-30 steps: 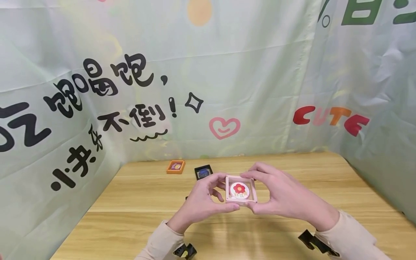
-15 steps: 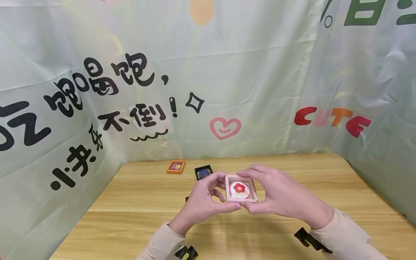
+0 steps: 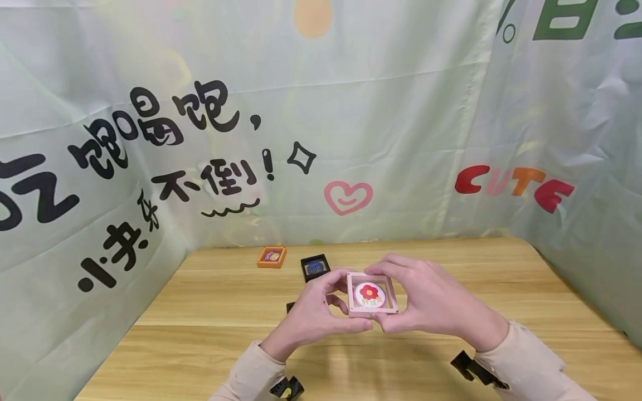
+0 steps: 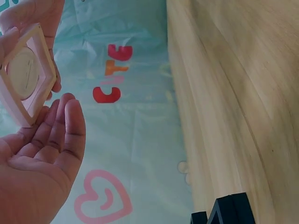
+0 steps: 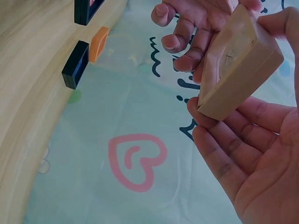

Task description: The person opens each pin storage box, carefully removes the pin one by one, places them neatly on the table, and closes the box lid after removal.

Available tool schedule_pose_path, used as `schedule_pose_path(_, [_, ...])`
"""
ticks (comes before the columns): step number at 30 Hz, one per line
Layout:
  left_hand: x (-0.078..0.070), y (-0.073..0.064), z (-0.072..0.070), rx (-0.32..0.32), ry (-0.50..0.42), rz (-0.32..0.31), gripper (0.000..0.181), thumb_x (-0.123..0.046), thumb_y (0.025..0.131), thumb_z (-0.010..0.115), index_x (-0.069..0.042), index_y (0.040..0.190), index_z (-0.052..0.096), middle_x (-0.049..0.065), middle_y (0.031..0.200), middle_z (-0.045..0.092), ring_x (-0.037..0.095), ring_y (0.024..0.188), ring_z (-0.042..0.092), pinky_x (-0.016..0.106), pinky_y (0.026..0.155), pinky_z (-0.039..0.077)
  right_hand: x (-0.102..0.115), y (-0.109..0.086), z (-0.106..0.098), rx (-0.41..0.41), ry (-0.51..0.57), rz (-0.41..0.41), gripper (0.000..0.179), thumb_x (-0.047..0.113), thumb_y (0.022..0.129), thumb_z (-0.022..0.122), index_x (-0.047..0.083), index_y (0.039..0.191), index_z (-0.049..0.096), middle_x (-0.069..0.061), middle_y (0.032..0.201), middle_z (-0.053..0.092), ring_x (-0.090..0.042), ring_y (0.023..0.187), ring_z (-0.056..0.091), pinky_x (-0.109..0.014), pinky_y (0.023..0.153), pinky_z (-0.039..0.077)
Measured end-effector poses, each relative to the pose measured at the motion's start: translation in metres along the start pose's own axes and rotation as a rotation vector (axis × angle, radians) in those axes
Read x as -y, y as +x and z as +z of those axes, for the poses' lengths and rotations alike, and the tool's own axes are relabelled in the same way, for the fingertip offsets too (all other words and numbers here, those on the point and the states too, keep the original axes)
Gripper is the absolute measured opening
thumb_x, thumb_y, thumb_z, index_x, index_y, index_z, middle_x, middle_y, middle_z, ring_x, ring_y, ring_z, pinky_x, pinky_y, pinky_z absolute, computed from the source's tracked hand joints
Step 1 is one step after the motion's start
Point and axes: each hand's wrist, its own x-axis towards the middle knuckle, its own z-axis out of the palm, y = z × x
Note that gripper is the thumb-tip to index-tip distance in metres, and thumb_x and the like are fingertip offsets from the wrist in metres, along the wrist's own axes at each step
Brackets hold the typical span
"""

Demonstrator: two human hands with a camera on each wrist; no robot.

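Pink frame (image 3: 362, 313) in the pinch of left hand (image 3: 316, 312) and right hand (image 3: 435, 301), “CUTE” (image 3: 519, 184) on backdrop (image 3: 401, 128).

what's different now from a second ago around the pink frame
The right grip has shifted slightly toward the left, along the pink frame. Nothing was newly taken hold of or let go: the right grip and the left grip hold the frame, as before. The left grip, the frame, the orange box and the black box stayed about where they were.
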Motion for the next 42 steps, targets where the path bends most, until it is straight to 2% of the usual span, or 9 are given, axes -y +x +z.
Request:
schedule_pose_path(7, [0.0,-0.001,0.001,0.006,-0.015,-0.034,0.055,-0.024,0.081,0.095,-0.031,0.129,0.069,-0.008,0.114,0.073,0.011,0.101,0.069,0.03,0.083,0.064,0.002,0.002,-0.004,0.059,-0.036,-0.027,0.05,0.038,0.074,0.088,0.021,0.12,0.08,0.015,0.107,0.073,0.008,0.072,0.053,-0.016,0.062,0.047])
schedule_pose_path(13, [0.0,-0.001,0.003,0.019,-0.012,-0.048,0.055,-0.025,0.081,0.096,-0.031,0.129,0.07,-0.01,0.114,0.073,0.01,0.099,0.07,0.029,0.083,0.064,0.006,0.006,-0.009,0.104,-0.089,-0.085,0.04,0.034,0.07,0.084,0.028,0.109,0.081,0.02,0.094,0.067,0.009,0.063,0.046,-0.015,0.057,0.04])
schedule_pose_path(21, [0.002,-0.001,0.002,0.028,-0.025,-0.073,0.054,-0.023,0.081,0.095,-0.027,0.129,0.07,-0.01,0.115,0.073,0.01,0.099,0.072,0.026,0.084,0.064,0.011,0.012,-0.007,0.118,-0.177,-0.13,0.026,0.034,0.063,0.08,0.03,0.086,0.069,0.019,0.074,0.049,0.005,0.055,0.034,-0.015,0.05,0.031])
schedule_pose_path(32, [0.003,0.0,0.001,0.043,-0.043,-0.085,0.056,-0.02,0.081,0.094,-0.022,0.131,0.07,-0.007,0.118,0.073,0.008,0.101,0.071,0.025,0.084,0.063,0.011,0.015,-0.006,0.1,-0.193,-0.172,0.027,0.039,0.064,0.081,0.027,0.079,0.061,0.018,0.072,0.044,0.005,0.055,0.031,-0.014,0.049,0.027])
schedule_pose_path(42, [0.003,0.0,0.0,0.047,-0.103,-0.101,0.056,-0.017,0.081,0.094,-0.021,0.131,0.069,-0.006,0.121,0.073,0.011,0.1,0.072,0.026,0.085,0.063,0.006,0.014,-0.006,0.109,-0.112,-0.109,0.033,0.035,0.073,0.08,0.018,0.101,0.079,0.016,0.081,0.06,0.007,0.059,0.041,-0.014,0.052,0.037])
